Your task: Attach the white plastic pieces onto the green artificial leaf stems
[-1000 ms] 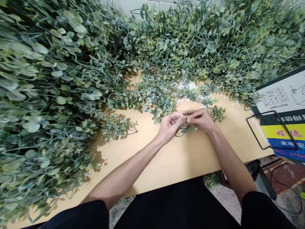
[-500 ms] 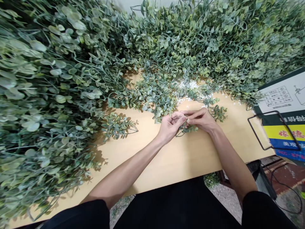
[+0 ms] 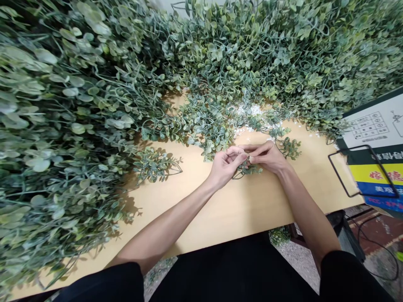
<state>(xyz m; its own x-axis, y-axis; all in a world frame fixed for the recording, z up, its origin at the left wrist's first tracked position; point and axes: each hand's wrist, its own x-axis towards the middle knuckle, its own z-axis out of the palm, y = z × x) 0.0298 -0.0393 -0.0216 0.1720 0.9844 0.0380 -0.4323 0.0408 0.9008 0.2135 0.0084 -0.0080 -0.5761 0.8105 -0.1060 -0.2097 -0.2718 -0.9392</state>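
Note:
My left hand (image 3: 226,165) and my right hand (image 3: 266,156) meet fingertip to fingertip over a wooden table (image 3: 220,209). Both pinch a small artificial leafy sprig (image 3: 250,169) with a thin dark wire stem that curls under the hands. The fingers of both hands are closed on it. Loose sprigs (image 3: 288,147) lie just beyond my right hand. Small white bits (image 3: 248,111) are scattered on the table behind the hands.
Huge heaps of artificial green foliage (image 3: 63,126) cover the table's left and back. One separate sprig (image 3: 157,165) lies left of my hands. A printed box (image 3: 374,167) with a black wire frame (image 3: 355,172) stands at the right edge.

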